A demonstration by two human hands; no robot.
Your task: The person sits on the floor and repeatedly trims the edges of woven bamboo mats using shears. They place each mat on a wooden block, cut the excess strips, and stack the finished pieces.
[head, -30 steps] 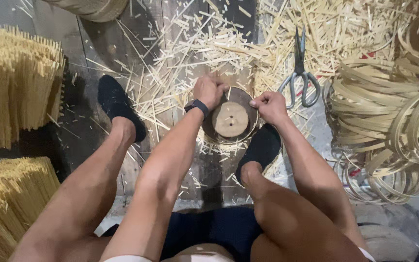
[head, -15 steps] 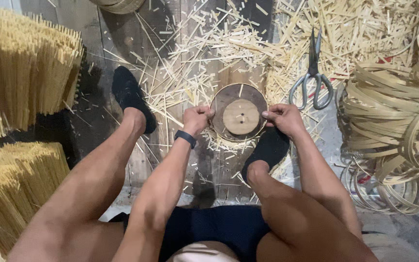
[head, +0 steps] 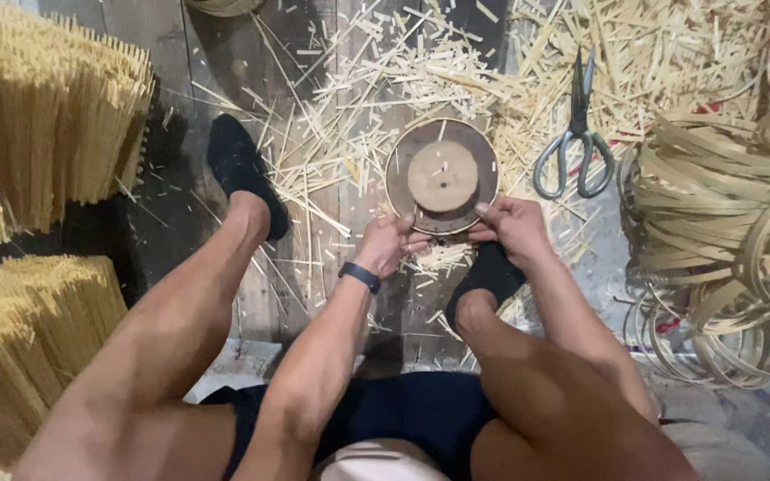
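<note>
Legs: two bare thighs and knees are seen nearest the camera, above dark shorts; a black sock is worn on each foot, the left foot (head: pixel 244 174) set out to the left, the right foot (head: pixel 487 276) tucked below the disc.
Left hand (head: pixel 389 245): a dark wristband (head: pixel 360 277) is worn; the grip is curled closed at the near-left edge of the disc, and whether a thin strip is pinched in it cannot be told.
Right hand (head: pixel 514 227): the grip is closed on the near-right edge of the disc, thumb laid on the rim.
Round wooden disc (head: pixel 442 175): it is laid flat on the floor between the feet, just beyond both hands; a dark outer ring and a raised paler centre are shown.
Floor (head: pixel 225 53): dark planks, strewn with pale bamboo splinters (head: pixel 349 134) around the disc.
Scissors (head: pixel 576 138): grey-handled, laid closed on the splinters just right of the disc, blades pointed away.
Coiled bamboo strips (head: pixel 724 232): hoops are heaped at the right edge, well apart from the hands.
Bundles of thin sticks (head: pixel 46 134): these are stacked at the left, one bundle far, one near.
</note>
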